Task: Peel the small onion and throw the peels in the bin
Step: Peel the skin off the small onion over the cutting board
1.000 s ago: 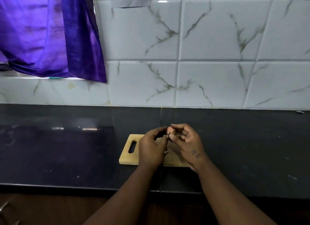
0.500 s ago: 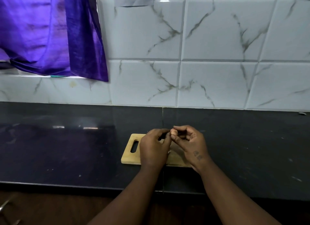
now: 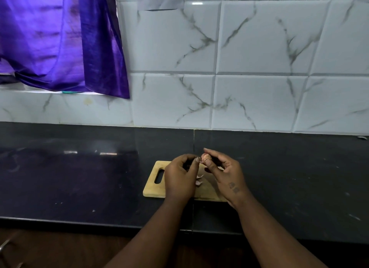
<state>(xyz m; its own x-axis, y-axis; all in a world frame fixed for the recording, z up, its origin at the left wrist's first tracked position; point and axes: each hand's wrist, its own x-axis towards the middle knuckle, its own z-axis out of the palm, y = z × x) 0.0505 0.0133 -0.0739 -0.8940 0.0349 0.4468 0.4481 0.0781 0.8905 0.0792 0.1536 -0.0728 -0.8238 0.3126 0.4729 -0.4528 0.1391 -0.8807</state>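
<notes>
My right hand pinches small onion between thumb and fingers, tight, so it won't slip. Onion held just above far edge of cutting board. My left hand curled nearly closed, thumb tip right at onion's skin, to pick skin off; can't tell if it has a bit yet. Peels lie on board, between my hands, so mess stays in one spot. Bin not in view. Dark counter under board.

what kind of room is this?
Most likely a home kitchen: a dark stone counter against marbled wall tiles, with a wooden cutting board where both hands peel a small onion.
</notes>
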